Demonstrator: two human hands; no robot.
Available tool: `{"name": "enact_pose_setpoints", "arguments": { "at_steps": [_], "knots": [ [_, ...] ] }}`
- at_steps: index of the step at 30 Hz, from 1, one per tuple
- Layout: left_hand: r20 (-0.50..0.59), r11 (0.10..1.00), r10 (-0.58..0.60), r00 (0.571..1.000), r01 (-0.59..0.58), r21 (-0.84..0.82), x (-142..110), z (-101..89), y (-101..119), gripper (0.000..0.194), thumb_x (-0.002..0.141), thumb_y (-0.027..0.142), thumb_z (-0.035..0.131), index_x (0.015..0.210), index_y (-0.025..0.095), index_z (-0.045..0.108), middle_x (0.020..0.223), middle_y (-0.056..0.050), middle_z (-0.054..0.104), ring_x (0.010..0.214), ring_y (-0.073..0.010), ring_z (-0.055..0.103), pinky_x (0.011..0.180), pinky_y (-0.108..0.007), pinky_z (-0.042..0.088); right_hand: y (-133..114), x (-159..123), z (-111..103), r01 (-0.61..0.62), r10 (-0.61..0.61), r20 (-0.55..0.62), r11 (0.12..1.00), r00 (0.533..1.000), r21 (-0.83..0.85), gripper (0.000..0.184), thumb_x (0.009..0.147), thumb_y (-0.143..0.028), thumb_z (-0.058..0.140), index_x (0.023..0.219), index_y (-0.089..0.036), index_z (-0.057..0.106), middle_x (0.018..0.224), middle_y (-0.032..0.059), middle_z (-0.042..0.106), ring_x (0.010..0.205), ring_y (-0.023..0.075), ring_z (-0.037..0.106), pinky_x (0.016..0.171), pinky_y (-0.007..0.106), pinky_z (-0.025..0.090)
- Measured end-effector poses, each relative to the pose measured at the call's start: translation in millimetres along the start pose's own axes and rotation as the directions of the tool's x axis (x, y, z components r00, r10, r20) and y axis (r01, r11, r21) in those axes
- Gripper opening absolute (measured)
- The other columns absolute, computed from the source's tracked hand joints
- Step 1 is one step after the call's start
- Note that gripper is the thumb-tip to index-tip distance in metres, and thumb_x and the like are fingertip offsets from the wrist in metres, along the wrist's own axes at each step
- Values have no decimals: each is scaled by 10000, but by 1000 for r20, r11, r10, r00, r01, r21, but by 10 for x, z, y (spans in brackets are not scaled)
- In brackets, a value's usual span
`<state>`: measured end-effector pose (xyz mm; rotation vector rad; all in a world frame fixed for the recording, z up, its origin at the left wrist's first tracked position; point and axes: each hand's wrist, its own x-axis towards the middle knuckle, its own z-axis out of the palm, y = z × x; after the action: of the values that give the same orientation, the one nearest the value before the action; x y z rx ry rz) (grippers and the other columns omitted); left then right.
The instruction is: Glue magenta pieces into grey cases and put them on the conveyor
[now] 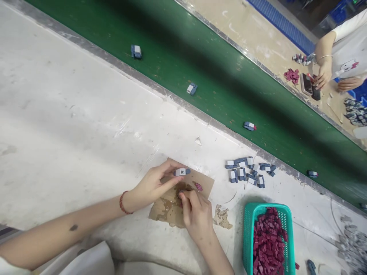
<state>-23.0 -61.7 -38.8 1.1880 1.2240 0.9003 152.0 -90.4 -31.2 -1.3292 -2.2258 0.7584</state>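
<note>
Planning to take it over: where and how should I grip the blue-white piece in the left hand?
Likely by its exposed blue tip, from the person's right: the blue-white piece points that way, and the left hand pinches it farther back.

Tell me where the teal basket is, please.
In the head view, the teal basket stands at lower right on the white table, right of the right hand and below the cluster of blue-and-white pieces.

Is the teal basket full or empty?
Not empty: the teal basket holds many dark red pieces. Cannot tell whether brim-full; its near end is cut off.
</note>
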Motion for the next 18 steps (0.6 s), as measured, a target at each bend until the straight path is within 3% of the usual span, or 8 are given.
{"name": "enact_pose_setpoints", "arguments": {
  "at_steps": [2, 4, 7, 12, 18],
  "knots": [
    [1, 998, 7, 1000, -7, 56, -3, 1, 5, 234, 898, 365, 545, 1046, 203, 627, 1021, -69, 728, 918, -230, 694, 817, -301, 562, 12, -3, -16, -130, 135, -19, 977, 991, 167, 265, 967, -226, 425, 732, -206, 547, 600, 13, 609, 509, 152, 555, 489, 256, 409],
    [9, 993, 35, 999, -36, 113, -10, 5, 3, 230, 890, 347, 557, 1042, 203, 655, 1021, -63, 741, 907, -230, 698, 828, -301, 557, 30, 3, -46, -274, 306, -23, 883, 952, 381, 252, 949, -309, 483, 732, -206, 558, 581, -8, 606, 482, 137, 551, 464, 240, 412],
    [67, 974, 151, 986, -160, 161, -24, 14, -19, 212, 897, 306, 551, 1027, 206, 685, 1032, -61, 747, 922, -227, 695, 851, -298, 550, 53, 27, -93, -333, 464, -64, 719, 884, 610, 325, 898, -455, 564, 686, -209, 545, 502, -43, 535, 420, 116, 494, 414, 225, 379],
    [189, 913, 286, 939, -327, 244, -33, 21, -68, 247, 951, 255, 479, 1089, 202, 677, 1026, -81, 740, 926, -215, 685, 842, -297, 543, 40, 67, -117, -222, 499, -199, 660, 843, 718, 342, 872, -506, 607, 714, -205, 571, 484, -61, 495, 407, 98, 459, 420, 218, 374],
    [298, 879, 291, 909, -377, 292, -38, 29, -82, 268, 970, 275, 448, 1093, 194, 672, 983, -96, 728, 884, -219, 675, 821, -307, 542, 42, 51, -73, -175, 444, -241, 710, 863, 682, 274, 913, -418, 578, 729, -216, 562, 551, -44, 522, 497, 122, 520, 504, 250, 436]
  ]
}}
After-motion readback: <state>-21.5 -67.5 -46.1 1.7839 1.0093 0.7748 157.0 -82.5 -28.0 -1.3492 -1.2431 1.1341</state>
